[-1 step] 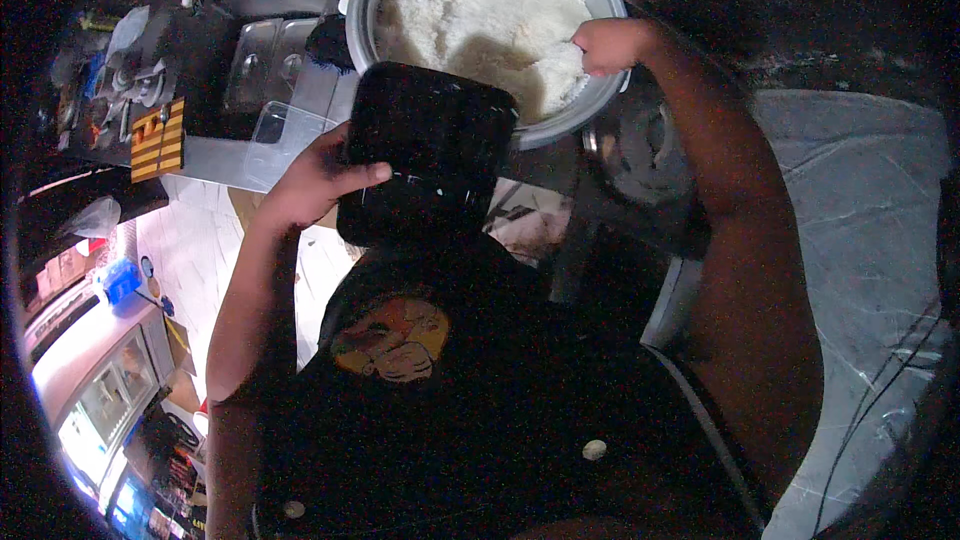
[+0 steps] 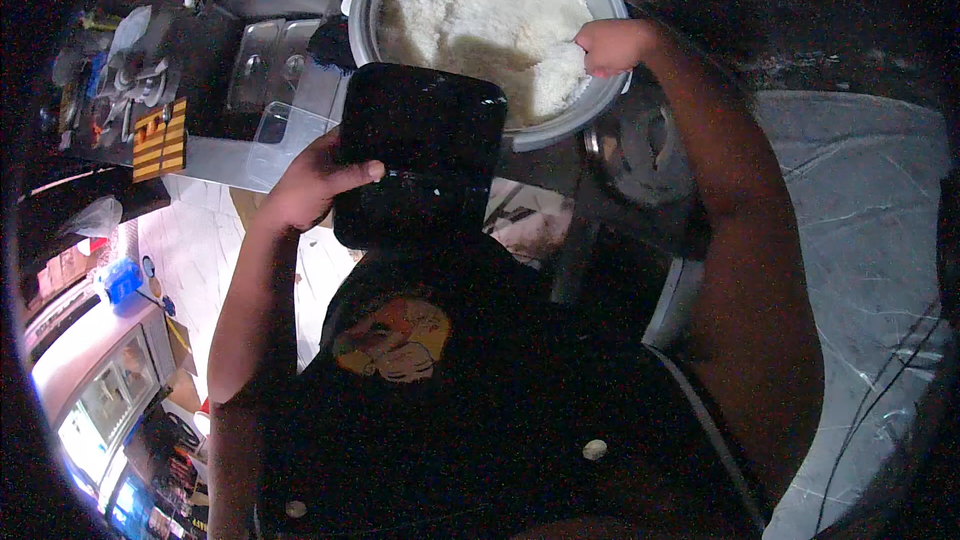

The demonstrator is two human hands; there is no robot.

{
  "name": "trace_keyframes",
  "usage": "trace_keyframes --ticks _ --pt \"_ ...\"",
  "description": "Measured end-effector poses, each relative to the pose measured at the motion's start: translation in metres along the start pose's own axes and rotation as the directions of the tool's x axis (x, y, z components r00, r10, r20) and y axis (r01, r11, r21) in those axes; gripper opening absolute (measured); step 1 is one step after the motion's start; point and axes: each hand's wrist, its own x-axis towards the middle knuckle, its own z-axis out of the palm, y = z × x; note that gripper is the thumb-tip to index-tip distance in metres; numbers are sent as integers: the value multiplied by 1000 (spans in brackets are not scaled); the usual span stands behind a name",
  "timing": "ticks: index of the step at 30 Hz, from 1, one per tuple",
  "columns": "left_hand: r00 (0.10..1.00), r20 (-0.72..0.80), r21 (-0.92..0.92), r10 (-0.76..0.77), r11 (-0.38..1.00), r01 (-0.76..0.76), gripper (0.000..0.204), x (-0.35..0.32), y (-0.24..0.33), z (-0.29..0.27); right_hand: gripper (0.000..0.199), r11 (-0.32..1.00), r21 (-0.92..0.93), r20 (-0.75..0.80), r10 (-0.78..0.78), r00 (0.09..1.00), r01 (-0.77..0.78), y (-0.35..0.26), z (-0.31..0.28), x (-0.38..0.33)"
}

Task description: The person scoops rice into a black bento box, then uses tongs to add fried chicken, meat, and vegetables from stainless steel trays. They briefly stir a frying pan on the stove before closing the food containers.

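Observation:
A large round pot (image 2: 361,30) full of white cooked rice (image 2: 480,10) stands at the top middle. My left hand (image 2: 318,185) grips the left side of a black rectangular plastic container (image 2: 422,130), its thumb lying over the near part. The container is held just in front of the pot and overlaps its near left rim. At the pot's right side, my right hand (image 2: 615,47) is closed in a fist over the rice. Whatever the fist holds is hidden by the fingers and the rice.
A clear plastic container (image 2: 283,140) lies on the counter to the left, near metal pans (image 2: 270,65). Further left are a yellow-and-black striped board (image 2: 160,140) and cluttered utensils (image 2: 145,85). A round metal lid-like piece (image 2: 640,155) sits below the pot's right side; a marbled grey surface (image 2: 870,210) lies right.
The black container in my left hand has shifted slightly left. My right hand stays at the same spot by the rice.

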Motion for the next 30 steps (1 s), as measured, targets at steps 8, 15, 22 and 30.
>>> trace_keyframes --ticks 8,15,22,30 --pt "985 -47 -466 -168 876 127 68 -31 5 -4 13 959 282 102 -62 993 31 22 -1 8" --pt "981 -44 -559 -187 819 131 55 -23 6 1 12 833 531 -170 -77 982 157 39 5 -8" --pt "957 221 -639 -188 714 288 46 3 32 36 13 815 376 -368 -304 878 440 -66 -17 -56" --pt "959 249 -711 -132 647 274 44 7 23 38 22 782 477 -276 -301 913 402 -102 2 -67"
